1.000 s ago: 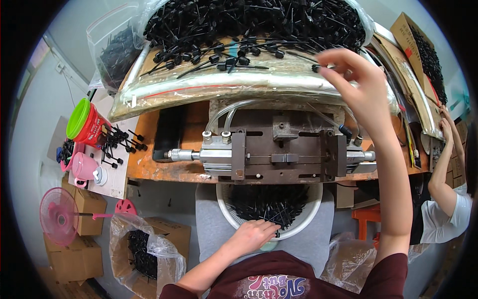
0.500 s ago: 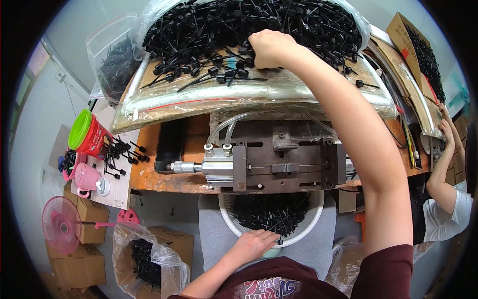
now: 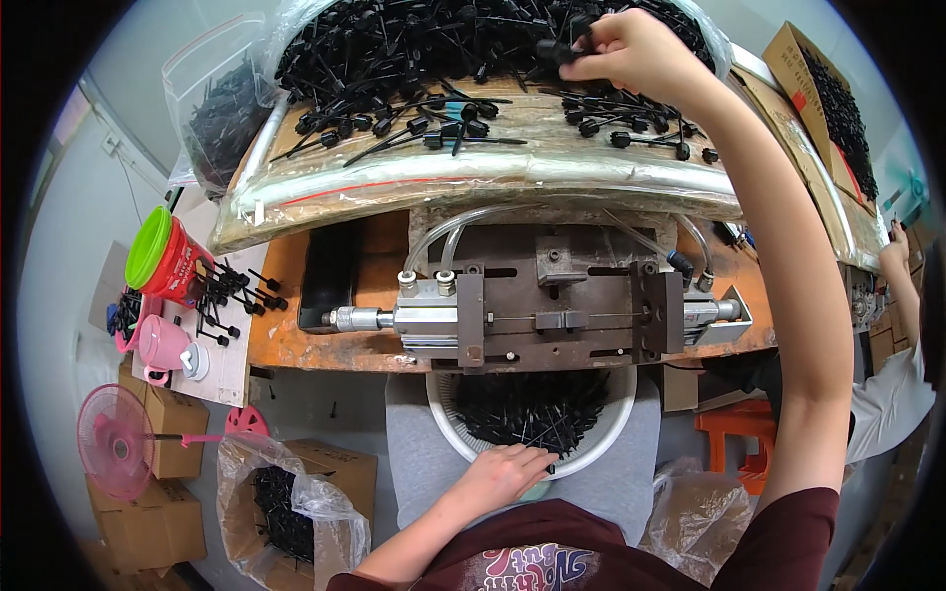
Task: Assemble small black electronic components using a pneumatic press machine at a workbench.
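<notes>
My right hand (image 3: 636, 54) is raised over the near side of a large heap of black stemmed plastic parts (image 3: 394, 59). Its fingers are closed on black stemmed plastic parts (image 3: 558, 51), blurred, so I cannot tell how they lie. My left hand (image 3: 501, 475) rests at the near rim of a white basket (image 3: 621, 433) on my lap. Its fingers are bent together, with a small black plastic part (image 3: 551, 470) at their tips. More black stemmed parts (image 3: 522, 409) fill the basket.
A metal fixture (image 3: 557, 295) with an air cylinder (image 3: 429, 320) sits on the orange bench. Left stand a red bucket (image 3: 177, 266), pink mug (image 3: 163, 343) and pink fan (image 3: 116, 441). An orange stool (image 3: 734, 433) is right; a co-worker's arm (image 3: 899, 266) shows far right.
My right hand has drawn right and up out of the heap, with black parts in its fingers. More loose parts lie spread on the heap's near edge. My left hand stays at the basket.
</notes>
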### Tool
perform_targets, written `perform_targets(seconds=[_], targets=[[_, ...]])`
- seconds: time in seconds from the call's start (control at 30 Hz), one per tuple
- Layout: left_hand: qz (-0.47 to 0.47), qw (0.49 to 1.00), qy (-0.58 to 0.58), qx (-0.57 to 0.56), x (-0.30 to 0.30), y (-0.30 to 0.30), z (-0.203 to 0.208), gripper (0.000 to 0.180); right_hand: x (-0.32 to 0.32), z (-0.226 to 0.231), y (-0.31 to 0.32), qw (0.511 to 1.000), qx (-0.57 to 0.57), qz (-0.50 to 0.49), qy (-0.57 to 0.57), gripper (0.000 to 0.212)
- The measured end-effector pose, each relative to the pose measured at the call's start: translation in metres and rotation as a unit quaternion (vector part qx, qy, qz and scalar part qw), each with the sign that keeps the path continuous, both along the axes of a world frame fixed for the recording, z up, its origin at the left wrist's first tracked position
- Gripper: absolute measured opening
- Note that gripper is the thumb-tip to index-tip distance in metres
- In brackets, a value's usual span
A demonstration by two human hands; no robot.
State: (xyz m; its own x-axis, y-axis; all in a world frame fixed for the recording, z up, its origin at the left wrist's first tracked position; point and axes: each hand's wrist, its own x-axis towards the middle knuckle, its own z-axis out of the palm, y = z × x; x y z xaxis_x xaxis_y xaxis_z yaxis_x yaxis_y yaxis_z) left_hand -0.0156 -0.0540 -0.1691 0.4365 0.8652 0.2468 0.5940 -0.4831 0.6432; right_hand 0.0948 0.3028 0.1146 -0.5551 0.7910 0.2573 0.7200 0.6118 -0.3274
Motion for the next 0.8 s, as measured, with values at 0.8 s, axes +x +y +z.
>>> perform_targets(seconds=[0.8], targets=[[0.109,0.898,-0.420,-0.078,-0.012,0.048,0.146,0.020,0.072,-0.128,-0.240,0.929,-0.121,0.197,0.288,0.027]])
